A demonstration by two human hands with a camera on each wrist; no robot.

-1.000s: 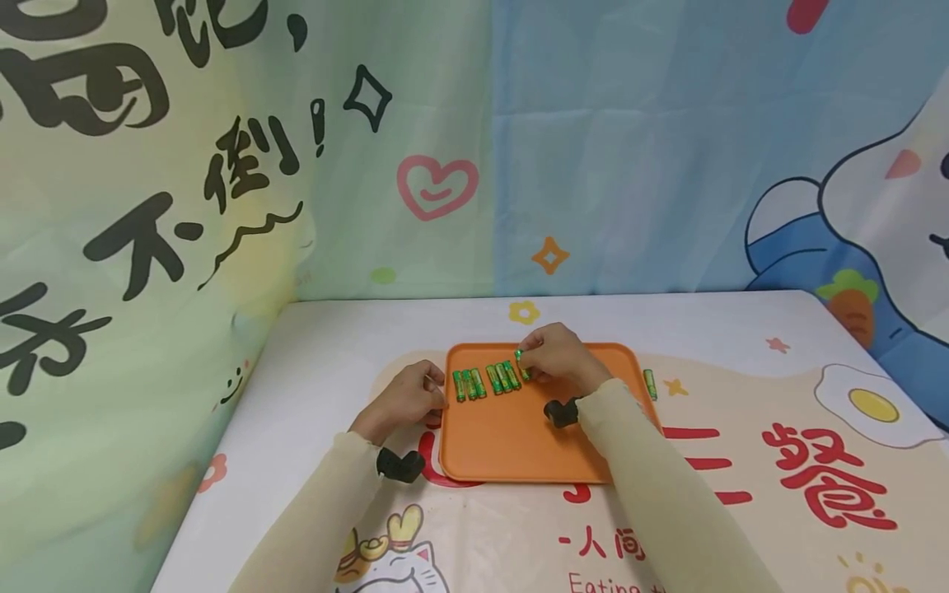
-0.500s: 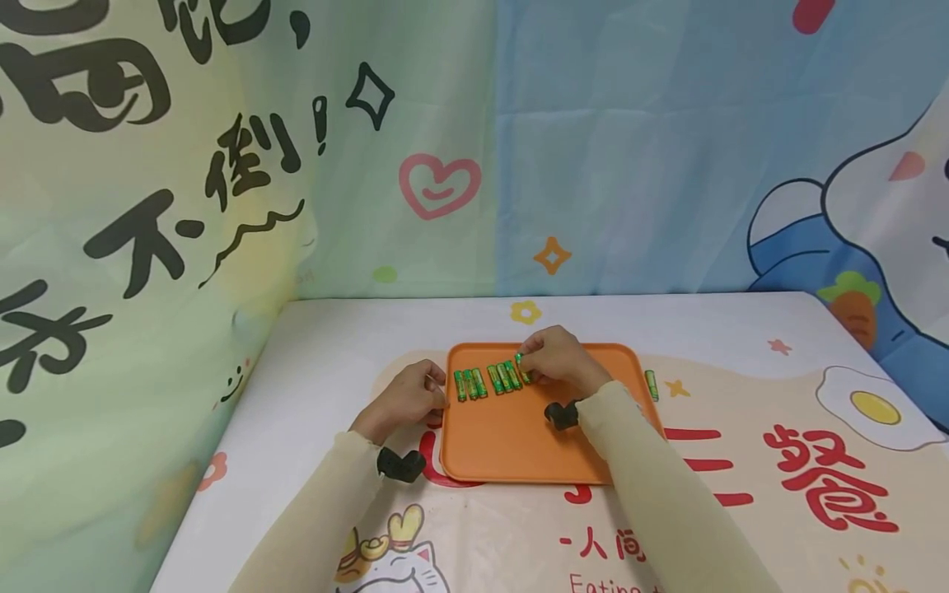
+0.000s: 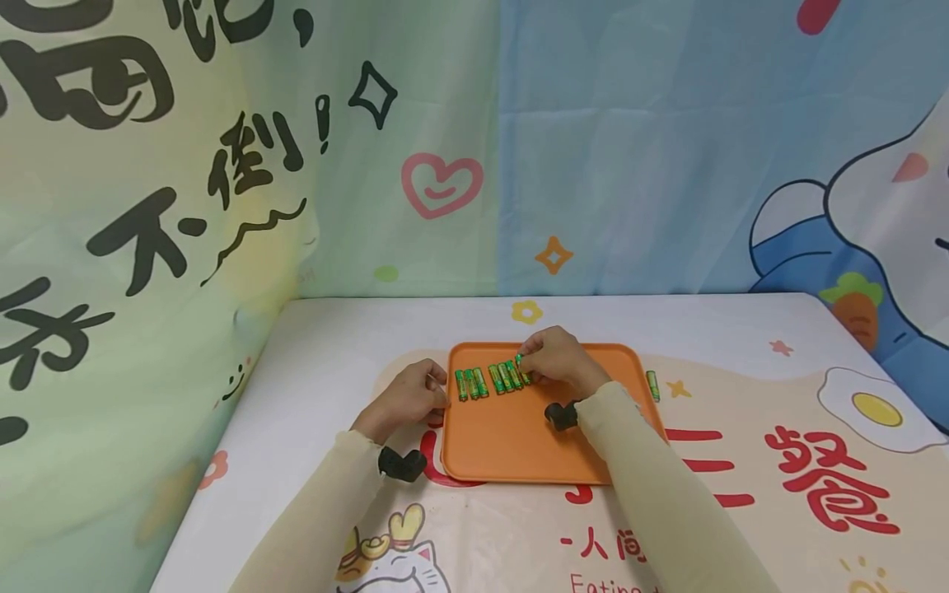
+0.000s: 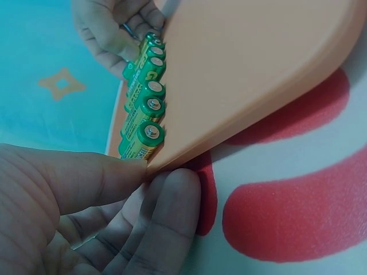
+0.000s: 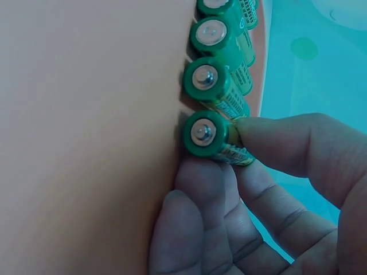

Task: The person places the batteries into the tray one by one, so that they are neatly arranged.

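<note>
Green-and-gold batteries lie in a slanted row along the far side of an orange tray (image 3: 519, 449). A group of three (image 3: 472, 384) is at the left, with a small gap before the others (image 3: 506, 377). My right hand (image 3: 559, 358) pinches the last battery (image 5: 203, 133) at the right end of the row, thumb on one side and fingers on the other; its neighbour (image 5: 205, 77) lies close beside it. At the tray's left edge, my left hand (image 3: 408, 394) holds the rim between thumb (image 4: 103, 177) and fingers, near the left-end battery (image 4: 150, 133).
One more battery (image 3: 652, 385) lies on the printed tablecloth (image 3: 741, 329), just right of the tray. A patterned fabric backdrop (image 3: 630, 165) rises behind the table. Black camera mounts (image 3: 561, 415) sit at both wrists.
The whole scene shifts very slightly in the head view. Both hands and the batteries otherwise stay as they were.
</note>
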